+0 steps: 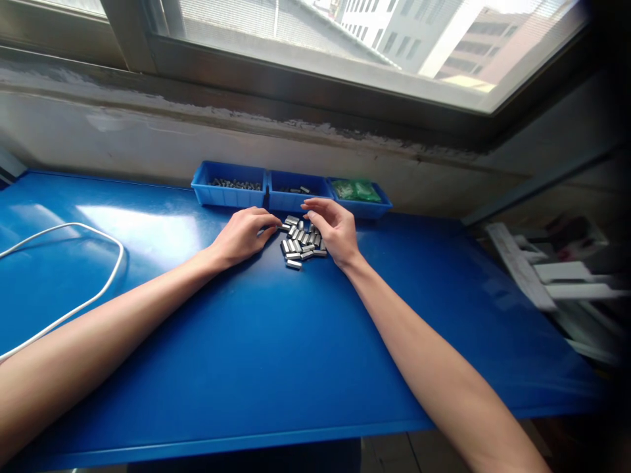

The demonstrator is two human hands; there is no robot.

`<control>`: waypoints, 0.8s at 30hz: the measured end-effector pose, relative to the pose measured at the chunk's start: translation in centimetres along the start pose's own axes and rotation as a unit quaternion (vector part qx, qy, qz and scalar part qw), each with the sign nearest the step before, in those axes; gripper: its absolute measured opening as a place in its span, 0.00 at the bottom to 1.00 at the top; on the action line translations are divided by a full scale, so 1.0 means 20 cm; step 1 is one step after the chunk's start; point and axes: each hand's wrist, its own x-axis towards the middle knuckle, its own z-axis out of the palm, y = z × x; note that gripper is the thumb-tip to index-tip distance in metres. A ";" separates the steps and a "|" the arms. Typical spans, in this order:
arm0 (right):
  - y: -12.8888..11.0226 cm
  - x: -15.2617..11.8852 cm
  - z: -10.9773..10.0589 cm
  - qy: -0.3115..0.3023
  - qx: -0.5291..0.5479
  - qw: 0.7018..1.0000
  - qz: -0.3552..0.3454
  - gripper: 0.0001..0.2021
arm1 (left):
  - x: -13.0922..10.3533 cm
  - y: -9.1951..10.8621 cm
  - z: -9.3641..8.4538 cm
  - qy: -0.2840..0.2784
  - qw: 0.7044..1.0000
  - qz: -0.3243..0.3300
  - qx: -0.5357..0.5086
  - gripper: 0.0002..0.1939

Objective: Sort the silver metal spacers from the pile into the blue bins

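A loose pile of short silvery metal spacers [300, 240], with faceted sides, lies on the blue table [276, 341]. At the pile's left edge is my left hand [249, 235], its thumb and index finger closed on one spacer [284, 227]. My right hand [336, 231] hovers over the right side of the pile, fingers curved. A gap shows between its thumb and index finger, and I see nothing held there. Part of the pile is hidden behind this hand.
Behind the pile stand three joined blue bins: the left bin [229, 196] holds small metal parts, the middle bin [290, 200] a few spacers, the right bin [367, 209] green packets [357, 190]. A white cable [106, 282] loops at left. White racks [566, 282] stand at right.
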 end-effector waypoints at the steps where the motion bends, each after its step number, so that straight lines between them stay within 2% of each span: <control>1: 0.00 0.00 0.00 -0.001 -0.003 1.000 0.000 0.13 | 0.00 0.00 0.00 -0.002 1.000 0.002 -0.001 0.14; 6: 0.02 0.00 0.00 -0.011 -0.010 1.000 0.002 0.13 | 0.01 0.02 0.00 -0.027 0.998 0.045 -0.022 0.16; 9: 0.02 0.00 0.00 -0.012 -0.004 1.000 0.000 0.13 | 0.01 0.02 0.00 -0.029 0.999 0.026 -0.037 0.14; 13: 0.00 -0.01 0.00 -0.014 -0.005 1.000 -0.005 0.12 | 0.01 0.01 0.00 0.007 0.997 -0.012 -0.081 0.14; 15: -0.02 -0.02 0.00 -0.012 -0.028 0.999 -0.013 0.11 | 0.02 0.02 -0.01 0.038 0.985 -0.055 -0.158 0.16; 19: -0.08 -0.04 0.01 -0.017 -0.133 0.990 -0.046 0.10 | 0.02 0.04 -0.03 0.082 0.937 -0.140 -0.308 0.27; 22: -0.12 -0.05 0.04 -0.040 -0.171 0.982 -0.065 0.11 | 0.02 0.06 -0.05 0.100 0.923 -0.141 -0.344 0.34; 24: -0.12 -0.05 0.05 -0.061 -0.149 0.985 -0.056 0.13 | 0.02 0.07 -0.06 0.100 0.921 -0.124 -0.355 0.36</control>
